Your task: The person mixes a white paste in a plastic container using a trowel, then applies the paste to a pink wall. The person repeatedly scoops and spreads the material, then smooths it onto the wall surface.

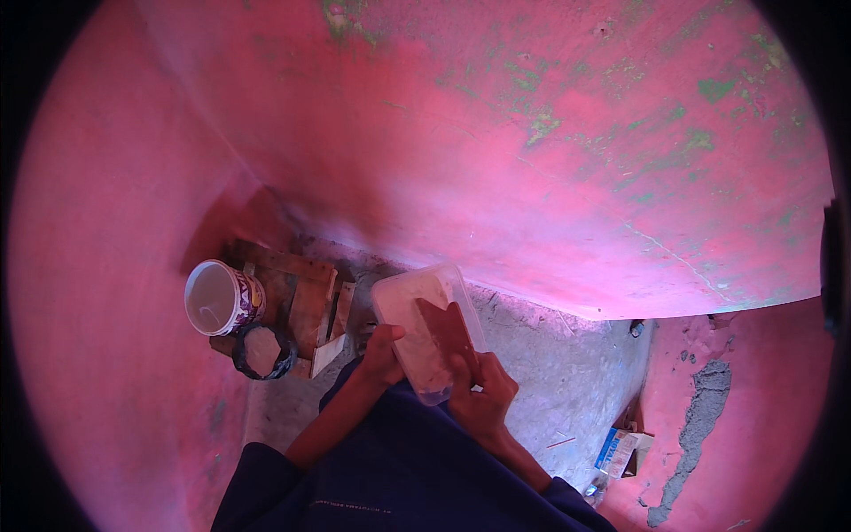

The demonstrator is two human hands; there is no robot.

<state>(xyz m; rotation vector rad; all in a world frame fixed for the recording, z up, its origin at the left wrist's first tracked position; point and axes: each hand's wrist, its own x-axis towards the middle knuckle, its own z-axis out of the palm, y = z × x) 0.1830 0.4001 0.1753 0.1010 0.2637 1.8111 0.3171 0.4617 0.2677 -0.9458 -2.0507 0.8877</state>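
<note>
A clear rectangular plastic tub (472, 310) is tilted in front of my body, with a pale, paste-like layer (411, 330) inside it. My left hand (381, 356) grips the tub by its left side, thumb over the rim. In my right hand (483, 392) is a flat reddish-brown scraper (448, 330), held by its lower end. Its notched far end lies over the paste; whether it touches the paste I cannot tell. Some fingers of both hands are hidden.
To the left, a white bucket (211, 300) and a black-lined pot of pale material (262, 349) stand by a wooden crate-like stand (310, 310). A small carton (624, 450) lies at right, near a grey patch (702, 417) on the pink wall (567, 195).
</note>
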